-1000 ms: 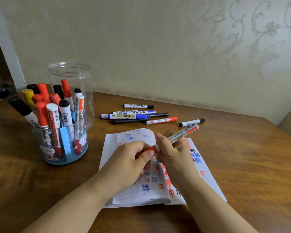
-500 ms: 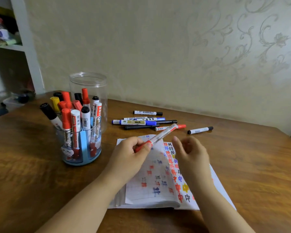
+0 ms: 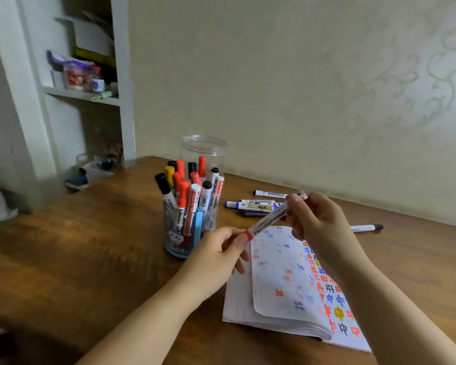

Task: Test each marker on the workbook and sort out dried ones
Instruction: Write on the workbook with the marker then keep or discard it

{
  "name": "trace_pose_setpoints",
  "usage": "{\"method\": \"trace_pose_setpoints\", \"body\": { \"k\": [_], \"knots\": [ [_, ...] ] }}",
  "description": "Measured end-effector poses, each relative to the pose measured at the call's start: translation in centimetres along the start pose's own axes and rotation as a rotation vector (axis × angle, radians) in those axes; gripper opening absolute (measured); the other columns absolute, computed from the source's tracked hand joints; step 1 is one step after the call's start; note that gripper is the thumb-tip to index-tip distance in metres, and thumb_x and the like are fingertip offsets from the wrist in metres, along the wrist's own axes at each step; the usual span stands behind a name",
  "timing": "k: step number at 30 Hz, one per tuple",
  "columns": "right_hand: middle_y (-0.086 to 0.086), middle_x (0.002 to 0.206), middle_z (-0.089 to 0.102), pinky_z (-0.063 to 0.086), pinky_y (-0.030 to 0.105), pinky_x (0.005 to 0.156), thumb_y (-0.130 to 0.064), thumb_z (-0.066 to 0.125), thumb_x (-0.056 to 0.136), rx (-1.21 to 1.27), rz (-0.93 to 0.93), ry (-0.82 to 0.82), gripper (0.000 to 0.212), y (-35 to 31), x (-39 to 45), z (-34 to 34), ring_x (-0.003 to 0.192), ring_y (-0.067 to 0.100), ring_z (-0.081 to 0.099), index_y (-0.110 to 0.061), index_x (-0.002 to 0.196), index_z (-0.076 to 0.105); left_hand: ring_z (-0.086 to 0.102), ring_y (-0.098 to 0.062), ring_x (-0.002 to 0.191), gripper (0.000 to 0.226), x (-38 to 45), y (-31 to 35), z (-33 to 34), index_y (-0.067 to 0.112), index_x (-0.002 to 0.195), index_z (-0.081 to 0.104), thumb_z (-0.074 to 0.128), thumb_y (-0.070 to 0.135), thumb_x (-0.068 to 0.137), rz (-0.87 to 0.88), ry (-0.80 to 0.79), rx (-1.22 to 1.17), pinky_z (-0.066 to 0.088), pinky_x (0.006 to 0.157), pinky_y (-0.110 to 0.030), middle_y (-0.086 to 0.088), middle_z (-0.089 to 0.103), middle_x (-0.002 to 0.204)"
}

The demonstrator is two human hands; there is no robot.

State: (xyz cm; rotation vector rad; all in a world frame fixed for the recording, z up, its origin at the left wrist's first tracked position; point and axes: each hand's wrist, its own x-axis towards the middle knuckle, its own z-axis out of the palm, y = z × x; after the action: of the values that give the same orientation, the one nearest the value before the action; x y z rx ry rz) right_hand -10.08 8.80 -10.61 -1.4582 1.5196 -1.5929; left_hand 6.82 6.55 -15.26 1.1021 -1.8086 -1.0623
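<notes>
A red-capped marker [image 3: 267, 222] hangs slanted above the open workbook [image 3: 282, 280]. My left hand [image 3: 216, 256] pinches its red cap end. My right hand [image 3: 317, 219] grips the far end of the barrel. The workbook lies on the wooden table [image 3: 90, 246], its pages covered with red, blue, black and yellow test marks. A clear holder with a blue base [image 3: 188, 227] stands left of the book, packed with several upright markers. Several markers [image 3: 256, 205] lie in a loose group behind the book, and one black-capped marker [image 3: 366, 227] lies apart at the right.
An empty clear plastic jar [image 3: 204, 151] stands behind the holder. A white shelf unit [image 3: 90, 83] with clutter rises at the far left beyond the table's corner. The patterned wall [image 3: 327, 101] runs along the table's back edge.
Half a second ago my left hand alone held the marker while the right hand hung open; now the right hand grips the barrel's far end. The view has swung left, showing the shelf.
</notes>
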Motion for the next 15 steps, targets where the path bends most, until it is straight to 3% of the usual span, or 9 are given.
{"method": "trace_pose_setpoints", "body": {
  "k": [4,6,8,11,15],
  "knots": [
    [-0.009,0.059,0.053,0.038,0.023,0.056,-0.024,0.047,0.097,-0.117,-0.271,0.049,0.016,-2.5,1.3,2.4,0.055,0.007,0.046,-0.020,0.085,0.056,0.064,-0.005,0.079,0.029,-0.8,-0.9,-2.9,0.034,0.114,0.048,0.041,0.049,0.091,0.009,0.154,0.027,0.050,0.072,-0.017,0.012,0.064,0.098],
    [-0.007,0.064,0.055,0.038,0.018,0.056,-0.025,0.047,0.097,-0.150,-0.351,0.063,0.013,-3.7,2.2,3.4,0.055,0.004,0.049,-0.024,0.086,0.054,0.063,-0.008,0.089,0.026,-1.1,-1.5,-3.9,0.034,0.115,0.048,0.044,0.044,0.091,0.005,0.203,0.036,0.051,0.074,-0.016,0.009,0.061,0.111],
    [0.000,0.069,0.059,0.040,0.021,0.057,-0.027,0.048,0.096,-0.237,-0.391,0.047,0.010,-4.5,3.0,4.4,0.061,0.011,0.054,-0.025,0.089,0.054,0.061,-0.010,0.099,0.026,-1.4,-1.9,-4.5,0.030,0.117,0.049,0.048,0.038,0.092,-0.004,0.222,0.055,0.052,0.076,-0.017,0.007,0.057,0.117],
    [-0.002,0.064,0.055,0.036,0.019,0.050,-0.028,0.049,0.096,-0.340,-0.424,-0.031,0.011,-4.9,3.7,5.7,0.054,0.008,0.048,-0.019,0.093,0.055,0.060,-0.011,0.100,0.028,-1.7,-2.3,-5.0,0.027,0.119,0.049,0.051,0.034,0.092,-0.012,0.215,0.078,0.053,0.077,-0.018,0.008,0.057,0.116],
    [-0.010,0.060,0.048,0.035,0.012,0.049,-0.029,0.050,0.096,-0.397,-0.438,-0.087,0.012,-5.8,4.5,6.4,0.050,0.000,0.045,-0.018,0.095,0.055,0.061,-0.008,0.092,0.015,-2.0,-2.8,-5.2,0.030,0.105,0.053,0.053,0.035,0.091,-0.017,0.195,0.138,0.048,0.068,-0.009,0.009,0.061,0.105]
  ]
}}
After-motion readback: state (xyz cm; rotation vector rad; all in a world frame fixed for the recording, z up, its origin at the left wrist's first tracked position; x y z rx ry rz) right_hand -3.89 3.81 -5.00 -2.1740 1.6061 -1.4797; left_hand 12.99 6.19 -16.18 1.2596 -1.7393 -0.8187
